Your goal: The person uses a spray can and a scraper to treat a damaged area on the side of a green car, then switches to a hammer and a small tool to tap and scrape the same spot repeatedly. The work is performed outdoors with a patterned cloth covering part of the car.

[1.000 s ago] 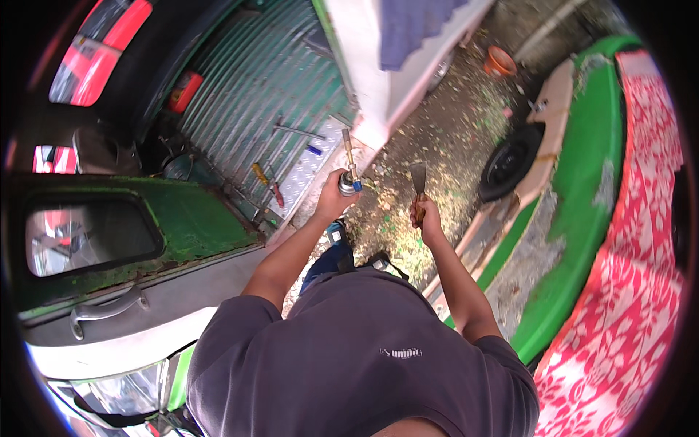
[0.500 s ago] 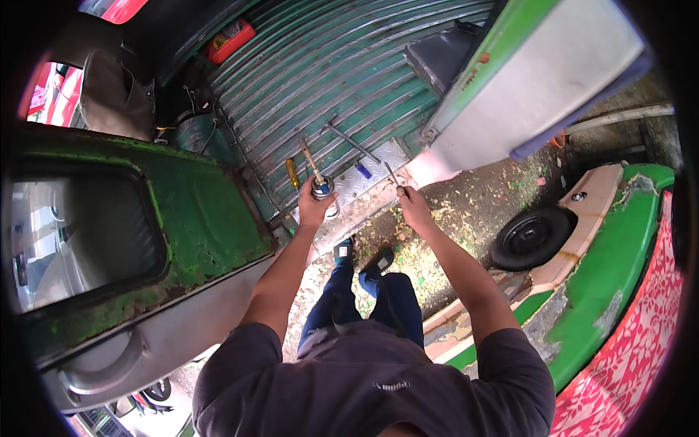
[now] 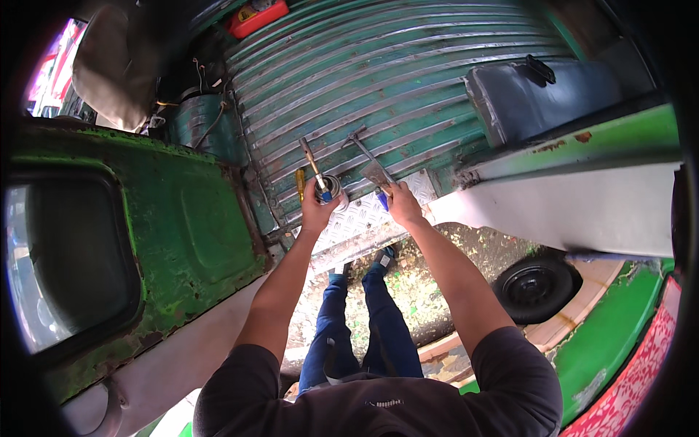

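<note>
In my left hand (image 3: 315, 213) is a gas torch (image 3: 313, 159), fingers wrapped round its canister and the brass-coloured nozzle pointing away from me. My right hand (image 3: 404, 205) is closed round the handle of a scraper (image 3: 376, 173), whose flat, dull blade points to the far left. A blue lighter (image 3: 382, 199) lies just left of my right hand. Beyond the scraper, a hammer (image 3: 362, 146) rests on the ribbed floor. Left of the torch lies a screwdriver with a yellow handle (image 3: 300, 180).
The ribbed green vehicle floor (image 3: 349, 65) has a chequered metal plate (image 3: 342, 231) along its near edge. A rusty green door (image 3: 196, 218) stands left. Right are a dark box-like seat (image 3: 524, 102), a light panel (image 3: 582, 204) and a wheel (image 3: 535, 289). A red container (image 3: 258, 18) sits far back.
The view has swung and shifted nearer the vehicle floor. My right hand has moved with the scraper toward the blue lighter and hammer. The torch stays in my left hand.
</note>
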The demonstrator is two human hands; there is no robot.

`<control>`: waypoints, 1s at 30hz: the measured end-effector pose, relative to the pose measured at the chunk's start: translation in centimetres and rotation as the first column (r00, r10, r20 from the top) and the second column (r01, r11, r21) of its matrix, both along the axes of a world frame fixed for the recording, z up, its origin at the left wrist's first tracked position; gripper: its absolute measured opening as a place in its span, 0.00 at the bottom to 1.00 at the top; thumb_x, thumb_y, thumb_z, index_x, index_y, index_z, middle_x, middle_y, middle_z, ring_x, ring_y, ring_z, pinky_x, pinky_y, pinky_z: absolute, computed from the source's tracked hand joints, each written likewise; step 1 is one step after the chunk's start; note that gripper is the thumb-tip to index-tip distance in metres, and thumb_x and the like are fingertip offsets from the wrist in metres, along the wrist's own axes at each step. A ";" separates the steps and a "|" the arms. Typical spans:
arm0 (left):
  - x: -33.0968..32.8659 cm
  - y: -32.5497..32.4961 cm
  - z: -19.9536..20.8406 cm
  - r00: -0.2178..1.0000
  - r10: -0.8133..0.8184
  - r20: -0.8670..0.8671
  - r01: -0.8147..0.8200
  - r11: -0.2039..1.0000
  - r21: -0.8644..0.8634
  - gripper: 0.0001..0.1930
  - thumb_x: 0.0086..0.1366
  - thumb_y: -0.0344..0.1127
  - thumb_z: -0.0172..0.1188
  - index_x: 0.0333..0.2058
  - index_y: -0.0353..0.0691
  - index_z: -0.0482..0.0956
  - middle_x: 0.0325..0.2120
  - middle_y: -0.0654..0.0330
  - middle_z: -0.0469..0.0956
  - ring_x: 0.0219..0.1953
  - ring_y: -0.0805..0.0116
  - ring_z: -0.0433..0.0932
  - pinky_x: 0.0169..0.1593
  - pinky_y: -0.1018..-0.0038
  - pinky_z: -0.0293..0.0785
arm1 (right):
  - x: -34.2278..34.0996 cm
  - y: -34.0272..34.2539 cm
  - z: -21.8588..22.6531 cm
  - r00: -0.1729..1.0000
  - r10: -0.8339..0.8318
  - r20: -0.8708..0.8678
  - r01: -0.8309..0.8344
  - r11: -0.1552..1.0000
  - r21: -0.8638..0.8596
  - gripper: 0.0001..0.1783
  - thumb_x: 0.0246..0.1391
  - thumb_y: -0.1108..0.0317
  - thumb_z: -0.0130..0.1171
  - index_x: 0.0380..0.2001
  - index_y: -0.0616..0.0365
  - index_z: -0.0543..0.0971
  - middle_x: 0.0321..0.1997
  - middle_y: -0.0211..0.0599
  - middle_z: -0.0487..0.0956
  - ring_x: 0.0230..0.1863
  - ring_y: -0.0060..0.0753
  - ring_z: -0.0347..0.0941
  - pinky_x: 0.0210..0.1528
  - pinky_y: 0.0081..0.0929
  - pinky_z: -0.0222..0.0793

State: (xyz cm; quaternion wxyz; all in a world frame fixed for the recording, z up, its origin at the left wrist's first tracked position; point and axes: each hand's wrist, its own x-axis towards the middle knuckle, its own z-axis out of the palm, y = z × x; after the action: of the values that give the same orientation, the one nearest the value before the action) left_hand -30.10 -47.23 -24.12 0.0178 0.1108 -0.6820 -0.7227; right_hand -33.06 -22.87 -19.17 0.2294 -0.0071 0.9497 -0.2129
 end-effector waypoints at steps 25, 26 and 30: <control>3.6 1.7 0.5 0.982 -0.154 -0.107 0.126 0.964 -0.233 0.35 0.46 0.25 0.73 0.52 0.41 0.65 0.52 0.57 0.68 0.54 0.65 0.70 0.56 0.69 0.68 | -1.9 2.1 -4.7 0.943 0.199 -0.266 -0.130 0.958 0.254 0.19 0.56 0.64 0.53 0.51 0.56 0.71 0.46 0.38 0.72 0.51 0.42 0.68 0.50 0.43 0.66; 3.9 1.8 0.6 0.981 -0.155 -0.114 0.125 0.965 -0.232 0.35 0.46 0.25 0.73 0.52 0.41 0.65 0.52 0.57 0.68 0.54 0.65 0.70 0.56 0.69 0.68 | -1.7 2.2 -4.6 0.944 0.202 -0.263 -0.132 0.956 0.260 0.19 0.56 0.64 0.53 0.51 0.56 0.71 0.46 0.38 0.73 0.51 0.42 0.68 0.50 0.43 0.66; 4.8 1.4 0.6 0.974 -0.169 -0.153 0.132 0.965 -0.227 0.34 0.45 0.24 0.73 0.51 0.41 0.65 0.52 0.57 0.68 0.53 0.64 0.71 0.55 0.69 0.69 | -1.5 2.5 -4.2 0.947 0.235 -0.221 -0.160 0.937 0.310 0.18 0.57 0.63 0.53 0.50 0.55 0.71 0.46 0.37 0.73 0.51 0.42 0.68 0.50 0.43 0.66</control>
State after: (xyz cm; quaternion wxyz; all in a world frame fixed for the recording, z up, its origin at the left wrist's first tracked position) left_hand -25.27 -45.81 -23.48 0.0330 -0.0065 -0.7588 -0.6505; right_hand -34.58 -20.39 -23.34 0.1246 -0.0970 0.9864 -0.0452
